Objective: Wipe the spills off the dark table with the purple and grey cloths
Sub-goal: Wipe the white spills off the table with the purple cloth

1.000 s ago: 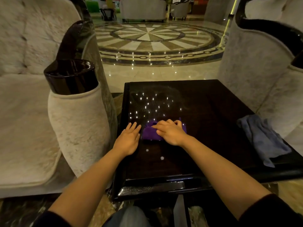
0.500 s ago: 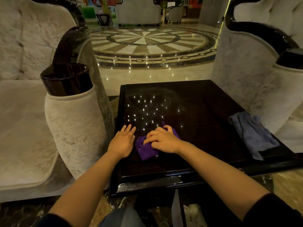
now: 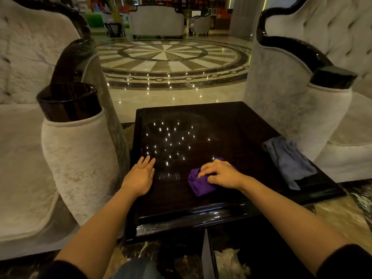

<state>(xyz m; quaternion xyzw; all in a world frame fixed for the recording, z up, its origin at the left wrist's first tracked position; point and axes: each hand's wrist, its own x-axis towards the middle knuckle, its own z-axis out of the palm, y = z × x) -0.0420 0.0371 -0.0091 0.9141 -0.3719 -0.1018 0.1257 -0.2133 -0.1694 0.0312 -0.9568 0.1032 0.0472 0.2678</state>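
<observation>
A glossy dark table (image 3: pixel 237 125) stands between two armchairs, its top full of small light reflections. My right hand (image 3: pixel 220 174) presses down on a bunched purple cloth (image 3: pixel 198 183) near the table's front middle, fingers curled over it. Flat on the table's front left part lies my left hand (image 3: pixel 140 176), fingers apart and holding nothing. A grey cloth (image 3: pixel 287 160) lies crumpled along the table's right edge, apart from both hands. I cannot make out any spills among the reflections.
A pale upholstered armchair arm (image 3: pixel 78 158) with a dark wooden cap stands close on the left. Another pale armchair (image 3: pixel 298 109) flanks the table on the right. Beyond the table spreads a polished marble floor (image 3: pixel 173 57) with a round inlay.
My right hand has slid the purple cloth to the right, away from my left hand. The left hand stays flat in place. The view has tilted upward.
</observation>
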